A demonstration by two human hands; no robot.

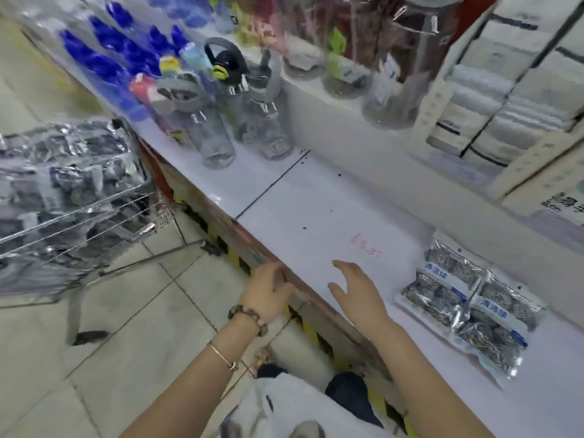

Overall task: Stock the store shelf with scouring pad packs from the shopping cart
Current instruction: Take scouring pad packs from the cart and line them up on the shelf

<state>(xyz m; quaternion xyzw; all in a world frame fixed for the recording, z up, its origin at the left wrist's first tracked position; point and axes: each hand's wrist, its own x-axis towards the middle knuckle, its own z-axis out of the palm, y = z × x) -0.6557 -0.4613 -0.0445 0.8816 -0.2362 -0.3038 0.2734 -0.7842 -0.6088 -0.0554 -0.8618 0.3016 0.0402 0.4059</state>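
Packs (467, 311) lie on the shelf (316, 200); my right hand (357, 292) hovers above it, fingers wide; left hand (268, 292) curls loosely, empty, at its edge.

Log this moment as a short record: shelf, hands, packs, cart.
shelf: white; water bottles stand farther along
left hand: at shelf's front edge, holds no pack
right hand: open over shelf, empty
scouring pad packs: flat on shelf, right of hands
shopping cart: left of shelf, loaded with silvery packs

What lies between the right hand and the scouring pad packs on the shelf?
Head view: only bare shelf separates the right hand from the scouring pad packs.
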